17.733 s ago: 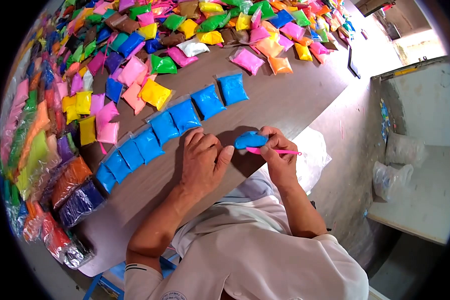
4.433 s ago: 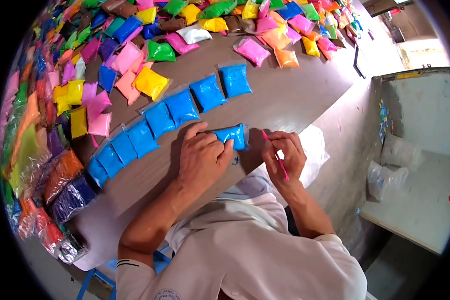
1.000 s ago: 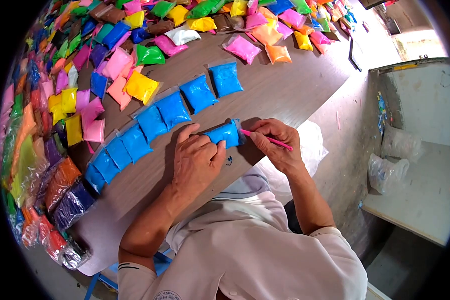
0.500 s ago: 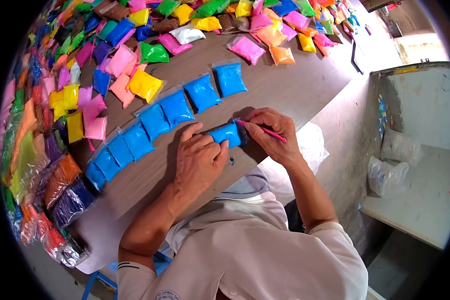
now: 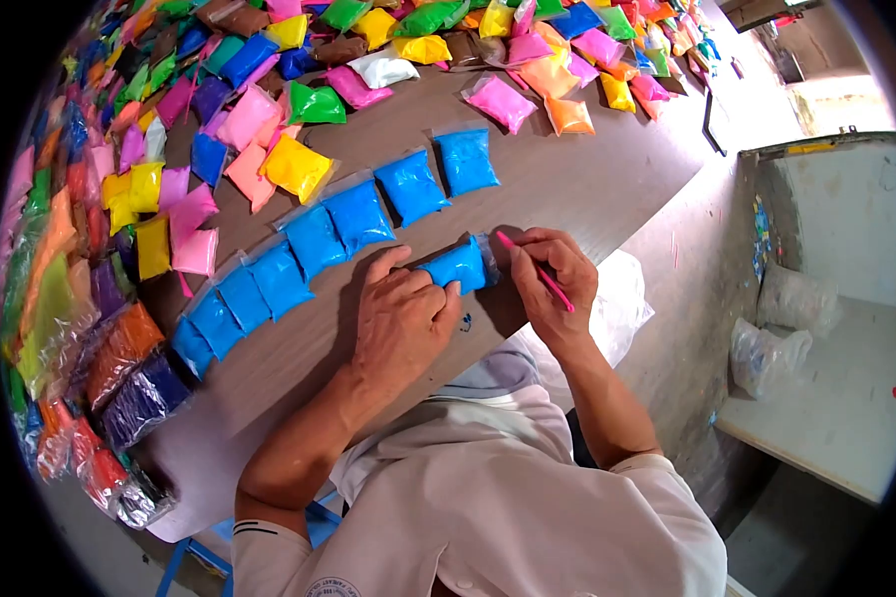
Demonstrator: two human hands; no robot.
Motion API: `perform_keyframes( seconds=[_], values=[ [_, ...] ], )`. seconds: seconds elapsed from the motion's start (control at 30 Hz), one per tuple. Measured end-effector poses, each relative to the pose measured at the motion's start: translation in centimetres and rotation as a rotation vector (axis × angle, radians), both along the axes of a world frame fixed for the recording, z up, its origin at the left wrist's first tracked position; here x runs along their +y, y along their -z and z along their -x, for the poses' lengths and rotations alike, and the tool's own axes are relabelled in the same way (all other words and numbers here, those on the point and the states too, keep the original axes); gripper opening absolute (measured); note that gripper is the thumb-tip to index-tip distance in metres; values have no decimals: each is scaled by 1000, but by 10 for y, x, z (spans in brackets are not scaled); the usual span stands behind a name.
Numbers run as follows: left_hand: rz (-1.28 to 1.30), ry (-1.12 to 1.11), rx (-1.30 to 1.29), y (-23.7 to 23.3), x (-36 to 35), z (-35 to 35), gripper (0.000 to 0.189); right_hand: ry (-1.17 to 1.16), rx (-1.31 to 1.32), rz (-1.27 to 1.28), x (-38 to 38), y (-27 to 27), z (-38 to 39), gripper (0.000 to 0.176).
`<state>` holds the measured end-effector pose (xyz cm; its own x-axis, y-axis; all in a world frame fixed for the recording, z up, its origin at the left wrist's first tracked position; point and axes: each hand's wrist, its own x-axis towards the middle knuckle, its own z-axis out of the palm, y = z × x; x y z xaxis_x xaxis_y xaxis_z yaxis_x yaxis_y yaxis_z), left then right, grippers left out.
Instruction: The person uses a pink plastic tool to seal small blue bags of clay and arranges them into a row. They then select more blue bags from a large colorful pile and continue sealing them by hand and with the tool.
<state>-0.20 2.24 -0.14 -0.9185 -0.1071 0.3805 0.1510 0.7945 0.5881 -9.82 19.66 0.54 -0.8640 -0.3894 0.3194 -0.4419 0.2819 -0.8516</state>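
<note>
A small clear bag filled with bright blue material (image 5: 455, 267) lies on the table in front of me. My left hand (image 5: 400, 310) grips its left end, the thumb against the lower edge and the fingers curled at its side. In my right hand (image 5: 558, 284) is a thin pink stick (image 5: 558, 288), pinched between thumb and fingers. Its tip points up and left, just right of the bag's clear end and apart from it. Small dark blue bits (image 5: 466, 322) lie below the bag.
A curved row of filled blue bags (image 5: 359, 215) lies beyond my hands. Many coloured bags (image 5: 299, 167) are heaped along the far and left sides of the brown table (image 5: 587, 179). White plastic (image 5: 622, 303) hangs by the near edge. Plastic bags (image 5: 770, 350) rest on a shelf at right.
The pink stick and my right hand have drawn back to the right, off the clear end of the blue bag. My left hand keeps its hold. The whole view has shifted slightly.
</note>
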Motion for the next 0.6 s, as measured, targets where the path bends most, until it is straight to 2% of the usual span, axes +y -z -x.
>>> perform_keyframes(
  seconds=[0.07, 0.17, 0.27, 0.6],
  values=[
    [-4, -6, 10, 0, 1, 0, 31, -110, -14, 2, 5, 0, 3, 6],
    [-10, 0, -3, 1, 1, 0, 31, -148, -113, -33, 5, -9, 5, 8],
    [-4, 8, -11, 1, 0, 0, 31, -144, -188, -36, 8, -9, 8, 9],
    [-8, 13, 14, 0, 0, 1, 30, -108, -150, -50, 13, -11, 1, 9]
  ],
)
